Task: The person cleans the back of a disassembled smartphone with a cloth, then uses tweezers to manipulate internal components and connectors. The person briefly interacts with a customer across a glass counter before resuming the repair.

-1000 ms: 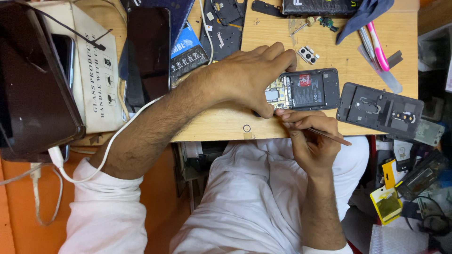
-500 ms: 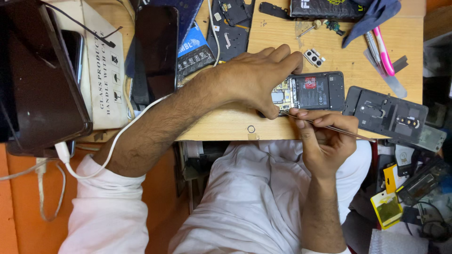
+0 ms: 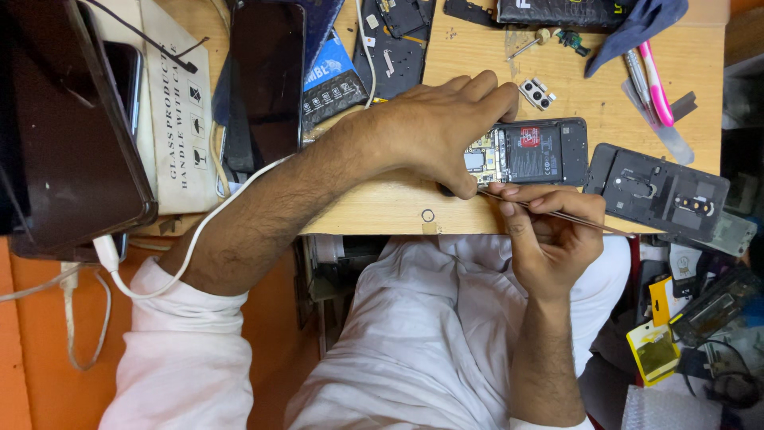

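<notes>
Blk phone, pink pen

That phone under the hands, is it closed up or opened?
Opened. The phone lies with its back off, battery and circuit board bare, the left hand steadying it while the right hand holds thin tweezers.
</notes>
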